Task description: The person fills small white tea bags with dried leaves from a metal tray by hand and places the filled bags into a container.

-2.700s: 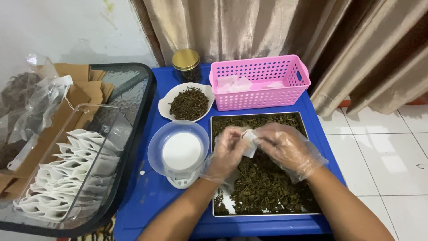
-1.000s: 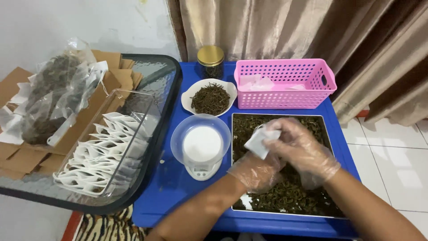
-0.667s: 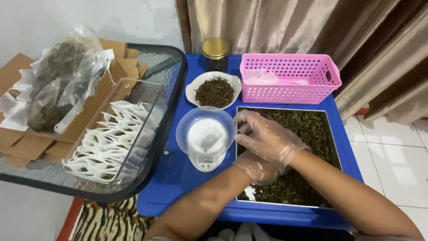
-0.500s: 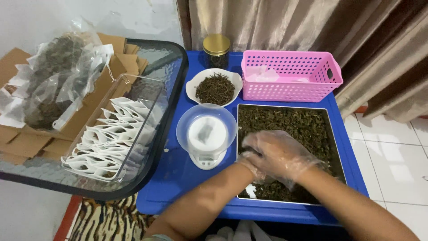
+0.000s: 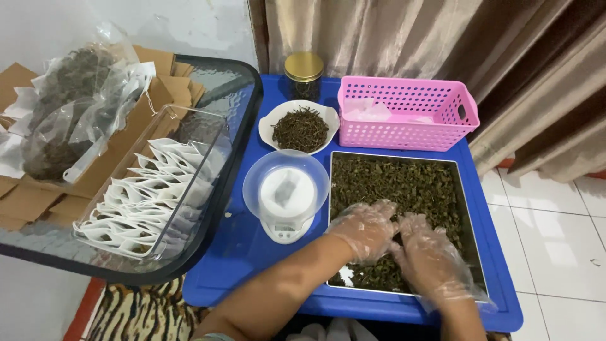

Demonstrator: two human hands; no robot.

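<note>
Dried dark-green leaves point(image 5: 404, 189) fill the rectangular metal tray point(image 5: 470, 215) on the blue table, lying directly beneath both plastic-gloved hands. Left hand point(image 5: 365, 228) and right hand point(image 5: 429, 259) rest loosely curled, side by side, fingers in the near part of the heap; neither is nearer.

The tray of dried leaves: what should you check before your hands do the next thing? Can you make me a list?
1. Both hands gloved: ok. The left hand and right hand wear clear plastic gloves.
2. Hands in the tray of dried leaves: ok, both rest on the leaves near its front edge.
3. Something gripped in the hands: cannot tell, the fingers are down among the leaves.
4. Scale ready: ok, a clear bowl sits on it with a small sachet inside.
5. Empty white sachets within reach: ok, rows stand in the clear box to the left.
6. Pink basket free behind the tray: ok, only a few pale sachets inside.
</note>
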